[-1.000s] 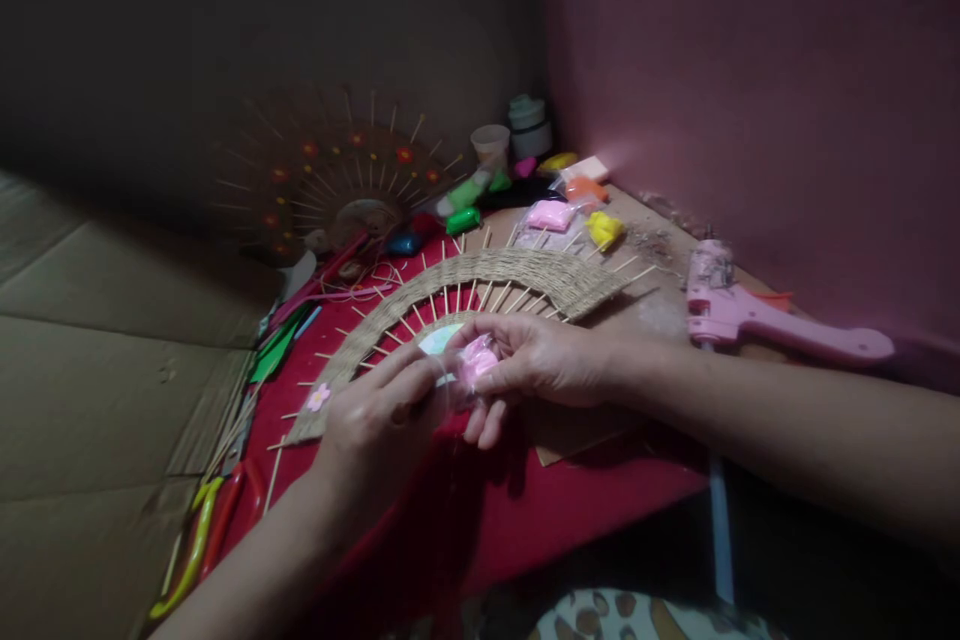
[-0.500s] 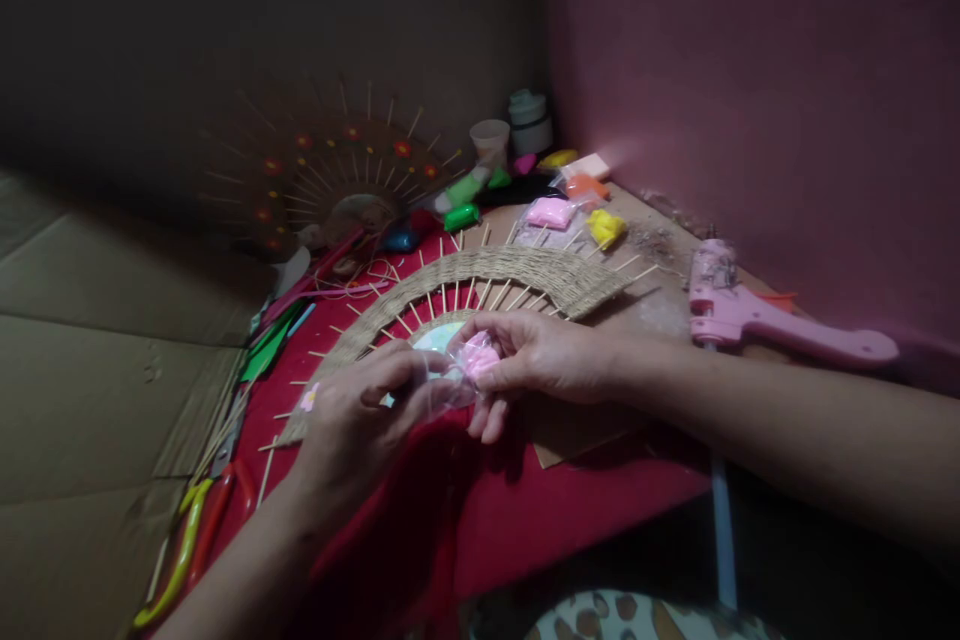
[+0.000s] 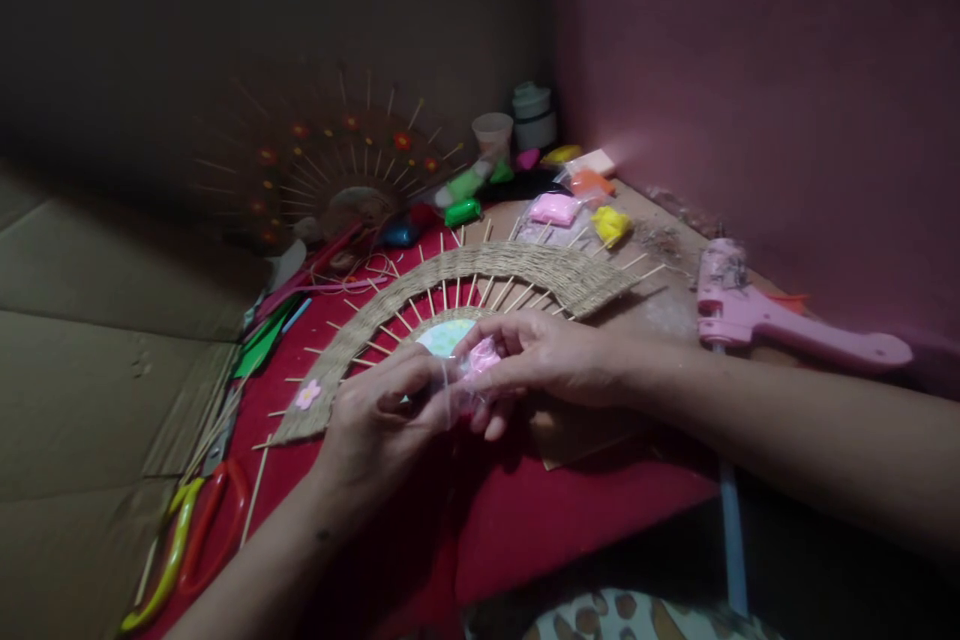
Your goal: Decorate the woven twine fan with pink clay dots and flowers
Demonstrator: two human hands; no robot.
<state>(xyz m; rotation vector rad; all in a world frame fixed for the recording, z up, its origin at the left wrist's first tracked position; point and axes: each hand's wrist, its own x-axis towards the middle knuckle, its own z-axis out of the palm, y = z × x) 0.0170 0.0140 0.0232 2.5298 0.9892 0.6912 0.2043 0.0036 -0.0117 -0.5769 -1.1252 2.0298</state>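
Note:
Between my two hands is a small clear plastic bag (image 3: 457,388) with a pink lump of clay (image 3: 484,357) at its right end. My left hand (image 3: 386,400) pinches the left part of the bag. The fingers of my right hand (image 3: 529,360) close round the pink lump through the plastic. Behind and beneath them lies a woven half-round fan (image 3: 442,265) with thin sticks poking out along its arc. A pink flower (image 3: 307,394) sits on the fan's left end, and a pale patterned piece (image 3: 444,337) shows at its centre.
A pink glue gun (image 3: 795,320) lies at the right. Scissors (image 3: 180,545) with yellow and red handles are at the lower left. Pink (image 3: 555,209), yellow (image 3: 610,225) and green (image 3: 463,212) packets lie behind the fan. Farther back stand a cup (image 3: 493,135), a jar (image 3: 533,115) and a flowered fan (image 3: 352,155).
My left hand has shifted slightly right, closer to my right hand, and the pink flower is now fully uncovered. The view has moved a little.

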